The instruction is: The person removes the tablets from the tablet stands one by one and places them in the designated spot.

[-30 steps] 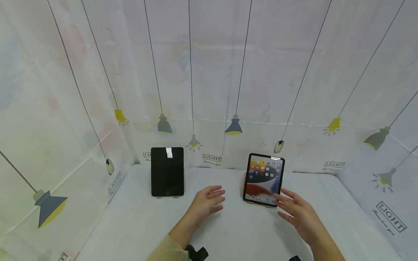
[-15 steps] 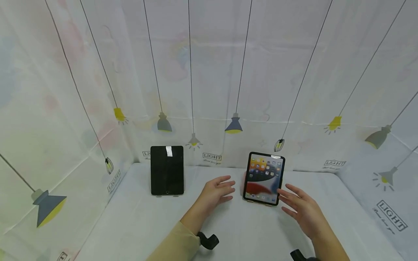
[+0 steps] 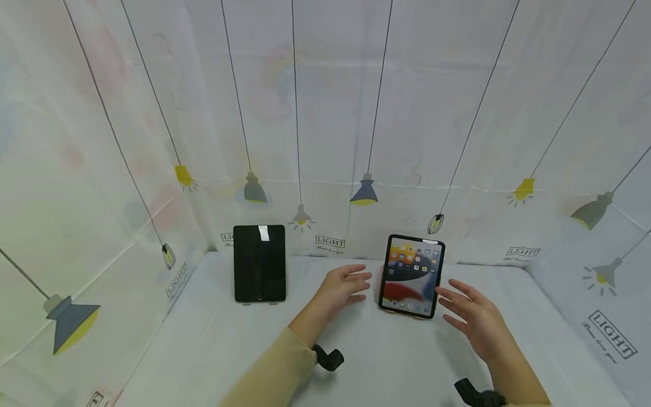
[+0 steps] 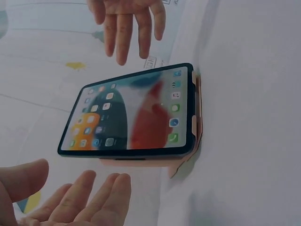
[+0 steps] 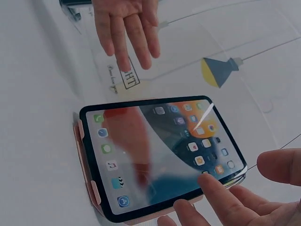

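A tablet [image 3: 412, 277] with its home screen lit leans on a pinkish stand [image 4: 175, 165] at the right of the table. My left hand [image 3: 343, 291] is held to the left of it, fingers extended and apart from its edge. On the other side my right hand [image 3: 473, 319] has its fingers spread, the fingertips close by the tablet's right edge. In the right wrist view these fingers [image 5: 225, 200] overlap the tablet's edge. Neither hand holds anything. A second tablet [image 3: 260, 264], its screen dark, stands upright at the left.
The table [image 3: 203, 350] has a white cover. Behind it hangs a white curtain [image 3: 325, 113] printed with lamps, close behind both tablets. Black camera mounts [image 3: 329, 359] sit on both wrists.
My left hand has moved right and forward, toward the lit tablet. The right hand has shifted slightly right, off the tablet's edge. Both tablets stay in place.
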`<state>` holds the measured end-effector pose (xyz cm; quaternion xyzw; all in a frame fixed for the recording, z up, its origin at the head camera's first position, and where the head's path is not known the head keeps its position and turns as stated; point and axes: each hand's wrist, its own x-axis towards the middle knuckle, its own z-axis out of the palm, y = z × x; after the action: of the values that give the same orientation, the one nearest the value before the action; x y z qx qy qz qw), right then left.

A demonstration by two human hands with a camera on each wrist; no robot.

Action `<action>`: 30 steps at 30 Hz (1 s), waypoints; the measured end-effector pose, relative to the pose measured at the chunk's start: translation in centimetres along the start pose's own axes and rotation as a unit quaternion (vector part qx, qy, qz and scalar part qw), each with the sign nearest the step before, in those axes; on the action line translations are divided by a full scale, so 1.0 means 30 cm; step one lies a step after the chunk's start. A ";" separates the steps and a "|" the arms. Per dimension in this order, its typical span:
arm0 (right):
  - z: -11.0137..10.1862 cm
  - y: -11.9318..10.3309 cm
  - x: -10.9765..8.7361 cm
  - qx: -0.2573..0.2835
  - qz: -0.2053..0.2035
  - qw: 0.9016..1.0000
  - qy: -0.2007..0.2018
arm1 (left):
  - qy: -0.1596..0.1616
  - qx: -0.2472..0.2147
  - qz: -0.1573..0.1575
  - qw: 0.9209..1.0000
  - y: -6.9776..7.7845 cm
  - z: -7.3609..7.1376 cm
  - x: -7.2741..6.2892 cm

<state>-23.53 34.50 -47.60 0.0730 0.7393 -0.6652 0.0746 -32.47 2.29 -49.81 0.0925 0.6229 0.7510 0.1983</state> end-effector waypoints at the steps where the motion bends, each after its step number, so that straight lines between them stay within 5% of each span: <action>1: -0.003 -0.001 0.002 0.000 -0.004 1.000 -0.001 | 0.000 0.001 0.000 1.000 0.001 -0.002 0.006; 30: -0.093 -0.067 0.076 0.013 -0.040 0.999 -0.003 | -0.001 0.036 0.008 0.999 0.091 0.049 0.157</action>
<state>-26.23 37.09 -45.82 0.0424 0.7327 -0.6775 0.0487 -36.65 5.16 -47.35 0.1051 0.6487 0.7296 0.1892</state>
